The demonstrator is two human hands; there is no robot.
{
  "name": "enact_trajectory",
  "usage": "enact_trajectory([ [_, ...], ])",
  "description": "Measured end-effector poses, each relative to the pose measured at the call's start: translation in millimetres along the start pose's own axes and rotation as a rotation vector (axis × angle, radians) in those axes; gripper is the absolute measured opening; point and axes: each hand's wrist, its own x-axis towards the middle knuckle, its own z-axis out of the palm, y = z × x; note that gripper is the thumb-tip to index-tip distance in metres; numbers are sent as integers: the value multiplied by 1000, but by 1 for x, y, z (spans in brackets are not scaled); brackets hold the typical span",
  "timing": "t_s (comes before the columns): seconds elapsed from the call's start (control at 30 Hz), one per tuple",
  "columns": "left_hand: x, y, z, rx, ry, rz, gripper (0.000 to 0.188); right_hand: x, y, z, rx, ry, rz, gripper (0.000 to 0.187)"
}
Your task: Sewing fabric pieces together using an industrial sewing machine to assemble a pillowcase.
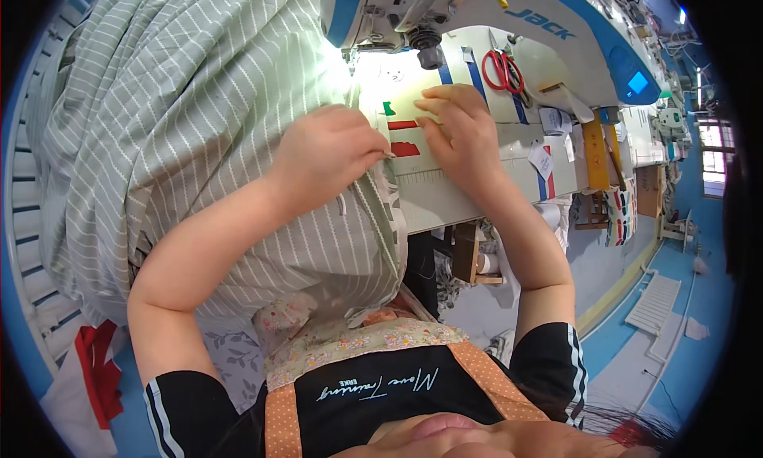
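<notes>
A large grey-green cloth with white stripes (214, 84) drapes over the left side of the table and down across my lap. My left hand (330, 152) is closed, its thumb and fingers pinching the right edge of this cloth. To its right, my right hand (461, 128) hovers over or rests on the machine bed, its fingers bent but apart, with nothing seen in them. Between the hands lie flat red and green patches (404, 136); I cannot tell whether they are cloth or print. The sewing machine (548, 21) arches above, its needle area partly hidden in bright glare.
Red-handled scissors (502, 71) lie behind my right hand. Farther right are a white paper tag (541, 161), a yellow box (594, 152) and striped ribbon. A wooden stand (469, 255) is below the table edge. Red and white cloth (97, 370) lies at the lower left.
</notes>
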Motion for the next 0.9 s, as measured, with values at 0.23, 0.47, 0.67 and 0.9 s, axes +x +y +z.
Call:
enact_trajectory([
  [0.23, -12, 3, 3, 252, -56, 231, 15, 4, -16, 4, 270, -64, -154, 27],
  [0.47, -15, 13, -10, 324, -89, 314, 25, 7, -22, 7, 401, -113, -158, 28],
  [0.67, -19, 13, -9, 350, -166, 290, 28, 5, -26, 11, 375, -184, -235, 29],
  [0.9, -20, 9, -11, 217, -90, 121, 19, 4, -26, 11, 319, -248, -296, 29],
])
